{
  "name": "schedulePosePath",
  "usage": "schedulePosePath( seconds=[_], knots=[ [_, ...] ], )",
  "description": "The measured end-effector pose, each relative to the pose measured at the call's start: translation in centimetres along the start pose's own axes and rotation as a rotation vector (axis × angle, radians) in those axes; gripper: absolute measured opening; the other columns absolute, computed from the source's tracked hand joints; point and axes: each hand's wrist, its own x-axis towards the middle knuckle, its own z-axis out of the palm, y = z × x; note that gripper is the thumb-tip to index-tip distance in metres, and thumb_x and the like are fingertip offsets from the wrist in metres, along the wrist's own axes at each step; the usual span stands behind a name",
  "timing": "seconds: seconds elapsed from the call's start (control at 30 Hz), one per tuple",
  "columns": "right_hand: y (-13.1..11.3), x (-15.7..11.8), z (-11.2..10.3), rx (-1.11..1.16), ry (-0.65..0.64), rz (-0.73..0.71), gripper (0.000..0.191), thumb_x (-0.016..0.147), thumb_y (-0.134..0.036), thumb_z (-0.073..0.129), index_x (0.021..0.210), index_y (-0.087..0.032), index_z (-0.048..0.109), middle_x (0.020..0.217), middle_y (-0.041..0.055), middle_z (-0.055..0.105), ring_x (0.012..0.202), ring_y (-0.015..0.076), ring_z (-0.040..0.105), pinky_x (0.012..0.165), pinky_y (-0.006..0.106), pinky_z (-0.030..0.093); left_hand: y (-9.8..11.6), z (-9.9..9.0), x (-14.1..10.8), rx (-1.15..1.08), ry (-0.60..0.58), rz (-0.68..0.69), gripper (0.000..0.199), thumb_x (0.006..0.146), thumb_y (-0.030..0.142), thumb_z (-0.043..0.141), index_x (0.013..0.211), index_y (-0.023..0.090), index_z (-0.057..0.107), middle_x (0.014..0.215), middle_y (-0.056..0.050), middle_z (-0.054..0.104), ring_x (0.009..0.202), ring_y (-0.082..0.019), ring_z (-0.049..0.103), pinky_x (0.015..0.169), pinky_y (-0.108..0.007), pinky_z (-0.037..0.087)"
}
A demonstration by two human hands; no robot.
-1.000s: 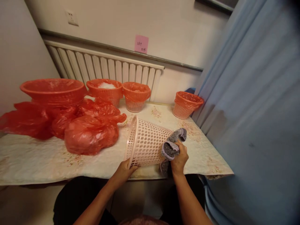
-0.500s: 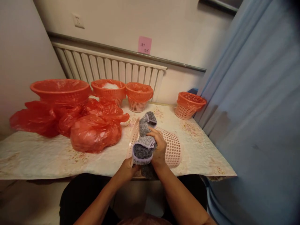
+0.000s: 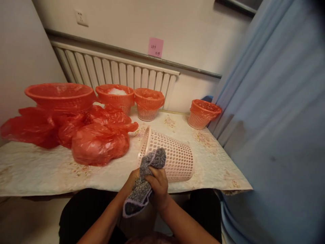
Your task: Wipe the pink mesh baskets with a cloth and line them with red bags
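Note:
A grey knitted cloth item (image 3: 143, 183) with light purple edging hangs between my hands, over the table's front edge. My right hand (image 3: 157, 184) is closed round its middle, with the fingers on top. At its left side my left hand (image 3: 133, 179) grips it, the fingertips hidden behind the fabric. The item's lower end gapes toward me. Just beyond the hands, a pale pink perforated basket (image 3: 175, 156) lies on its side, its mouth facing left.
Filled red plastic bags (image 3: 101, 144) sit on the left of the table (image 3: 215, 166). Behind them stand red-lined baskets (image 3: 148, 103), and another lined basket (image 3: 200, 117) is at the back right. A blue curtain (image 3: 266, 135) borders the right side.
Both hands have drawn the knitted item down toward me and slightly left. It now looks stretched lengthwise, and more of the tipped basket shows.

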Motion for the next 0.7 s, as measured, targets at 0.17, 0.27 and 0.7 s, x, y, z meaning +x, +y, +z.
schedulePosePath(
  seconds=[0.17, 0.27, 0.7],
  knots=[
    [2.8, 2.2, -1.8, -0.109, 0.001, 0.041, 0.021, 0.089, -0.013, 0.054, 0.102, -0.025, 0.066, 0.111, 0.0055, 0.069, 0.091, 0.0201, 0.058, 0.076, 0.036, 0.049, 0.8, 0.2, 0.2, 0.015, -0.078, 0.024, 0.03, 0.076, 0.038, 0.065, 0.093, 0.014, 0.072, 0.087, -0.006, 0.075, 0.088, -0.026, 0.066, 0.082, -0.035, 0.053],
    [5.3, 2.6, -4.4, -0.228, 0.0, 0.153, 0.016, 0.09, -0.016, 0.055, 0.098, -0.023, 0.067, 0.114, 0.0066, 0.069, 0.093, 0.0202, 0.057, 0.079, 0.036, 0.046, 0.5, 0.2, 0.2, 0.034, -0.057, -0.012, 0.035, 0.075, 0.038, 0.063, 0.099, 0.013, 0.07, 0.097, -0.009, 0.075, 0.096, -0.028, 0.067, 0.09, -0.039, 0.051],
    [9.6, 0.9, -9.4, -0.434, 0.214, 0.49, 0.017, 0.086, -0.024, 0.055, 0.097, -0.017, 0.067, 0.114, 0.0113, 0.067, 0.099, 0.0243, 0.056, 0.085, 0.037, 0.045, -0.6, 0.5, 0.5, 0.097, -0.008, -0.018, 0.043, 0.071, 0.039, 0.065, 0.102, 0.01, 0.069, 0.105, -0.013, 0.074, 0.1, -0.032, 0.067, 0.095, -0.045, 0.049]
  ],
)
